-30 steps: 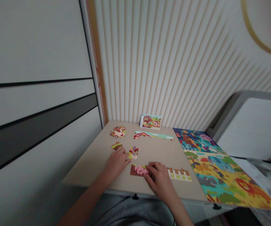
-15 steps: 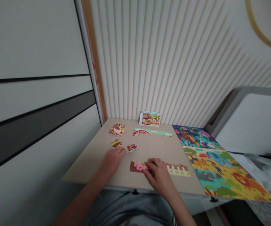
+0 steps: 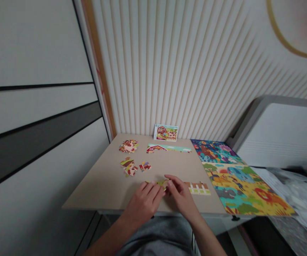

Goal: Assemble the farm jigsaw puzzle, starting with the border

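Observation:
My left hand point(image 3: 146, 200) has come over the near strip of joined jigsaw pieces, its fingers bent together at a small yellow-green puzzle piece point(image 3: 165, 184). Against the same piece, from the right, press the thumb and fingers of my right hand point(image 3: 182, 197). Both hands hide most of the strip's left part; its white fence end point(image 3: 200, 188) shows at the right. Beyond my left hand lie a group of loose puzzle pieces point(image 3: 129, 167) and a smaller red and purple cluster point(image 3: 145, 166).
A heap of pieces point(image 3: 128, 145) lies at the table's back left. Beside it is a joined barn-and-sky strip point(image 3: 169, 148), with a picture card point(image 3: 165, 132) leaning on the wall behind. Two finished puzzles, one dark blue point(image 3: 217, 152) and one yellow point(image 3: 245, 192), cover the right side.
My left hand has moved from the loose pieces down and right to meet my right hand at the near strip. The pig section is now covered. The view has shifted slightly.

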`<control>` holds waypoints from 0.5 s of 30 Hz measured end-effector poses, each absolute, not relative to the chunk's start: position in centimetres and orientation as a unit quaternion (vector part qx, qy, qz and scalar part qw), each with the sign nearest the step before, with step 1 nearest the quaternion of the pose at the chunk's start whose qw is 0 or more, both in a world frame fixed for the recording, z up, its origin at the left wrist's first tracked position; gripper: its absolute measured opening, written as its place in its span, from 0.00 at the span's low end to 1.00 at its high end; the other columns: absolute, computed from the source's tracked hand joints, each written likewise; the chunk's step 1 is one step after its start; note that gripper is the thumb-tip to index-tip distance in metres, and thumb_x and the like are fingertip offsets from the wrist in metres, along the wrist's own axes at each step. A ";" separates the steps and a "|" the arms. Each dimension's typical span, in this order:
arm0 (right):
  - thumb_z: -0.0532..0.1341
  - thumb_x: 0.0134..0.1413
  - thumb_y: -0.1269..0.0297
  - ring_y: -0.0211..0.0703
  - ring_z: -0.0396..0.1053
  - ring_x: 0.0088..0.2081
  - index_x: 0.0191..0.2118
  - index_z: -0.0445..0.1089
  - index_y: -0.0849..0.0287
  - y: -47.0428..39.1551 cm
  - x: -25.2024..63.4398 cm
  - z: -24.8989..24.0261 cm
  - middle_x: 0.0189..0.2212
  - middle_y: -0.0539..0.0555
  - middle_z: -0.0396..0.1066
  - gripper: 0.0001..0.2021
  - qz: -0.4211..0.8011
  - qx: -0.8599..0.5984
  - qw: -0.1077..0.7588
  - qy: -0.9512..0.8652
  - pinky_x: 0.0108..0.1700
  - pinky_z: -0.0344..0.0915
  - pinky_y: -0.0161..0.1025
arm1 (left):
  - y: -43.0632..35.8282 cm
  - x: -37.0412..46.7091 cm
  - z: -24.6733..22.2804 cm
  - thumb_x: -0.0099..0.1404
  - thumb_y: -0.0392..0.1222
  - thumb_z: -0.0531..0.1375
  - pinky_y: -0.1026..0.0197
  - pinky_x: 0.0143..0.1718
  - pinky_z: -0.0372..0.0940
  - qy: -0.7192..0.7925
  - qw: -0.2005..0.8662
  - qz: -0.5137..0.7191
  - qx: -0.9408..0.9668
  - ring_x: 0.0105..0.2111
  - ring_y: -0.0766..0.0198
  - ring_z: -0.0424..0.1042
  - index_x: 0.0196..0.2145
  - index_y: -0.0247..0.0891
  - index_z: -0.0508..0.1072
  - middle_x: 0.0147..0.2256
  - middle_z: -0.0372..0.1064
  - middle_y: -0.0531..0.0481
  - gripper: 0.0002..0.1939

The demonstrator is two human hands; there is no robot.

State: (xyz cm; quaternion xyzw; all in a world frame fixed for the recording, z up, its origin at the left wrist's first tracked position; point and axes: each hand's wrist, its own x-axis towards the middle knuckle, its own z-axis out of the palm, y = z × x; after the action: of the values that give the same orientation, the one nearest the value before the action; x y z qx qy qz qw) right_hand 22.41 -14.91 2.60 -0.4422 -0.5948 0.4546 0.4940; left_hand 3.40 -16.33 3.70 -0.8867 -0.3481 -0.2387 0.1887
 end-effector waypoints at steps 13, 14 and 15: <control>0.62 0.61 0.51 0.44 0.69 0.33 0.57 0.67 0.58 -13.8 25.7 1.9 0.31 0.52 0.73 0.23 0.412 -0.460 0.575 -0.537 0.34 0.64 0.37 | -16.3 3.9 1.7 0.71 0.34 0.55 0.48 0.51 0.62 -0.410 0.064 -0.240 -0.878 0.49 0.53 0.69 0.54 0.40 0.70 0.47 0.72 0.44 0.15; 0.63 0.61 0.51 0.44 0.69 0.33 0.57 0.67 0.58 -13.8 25.8 2.0 0.31 0.53 0.73 0.23 0.408 -0.463 0.575 -0.537 0.34 0.64 0.37 | -16.5 3.9 1.5 0.71 0.35 0.55 0.47 0.52 0.61 -0.412 0.060 -0.238 -0.877 0.50 0.53 0.68 0.53 0.40 0.70 0.47 0.71 0.44 0.15; 0.63 0.61 0.50 0.44 0.70 0.33 0.57 0.68 0.58 -13.7 25.9 2.1 0.31 0.53 0.73 0.24 0.405 -0.465 0.575 -0.537 0.34 0.65 0.37 | -16.6 3.9 1.4 0.71 0.35 0.55 0.47 0.52 0.61 -0.415 0.056 -0.237 -0.877 0.50 0.53 0.68 0.53 0.41 0.71 0.48 0.71 0.44 0.14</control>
State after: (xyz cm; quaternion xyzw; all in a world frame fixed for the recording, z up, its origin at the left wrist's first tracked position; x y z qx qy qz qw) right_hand 25.88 -13.75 2.07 -0.4654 -0.5371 0.4051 0.5751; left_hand 3.92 -16.64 1.35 -0.8767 -0.4147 -0.2373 0.0560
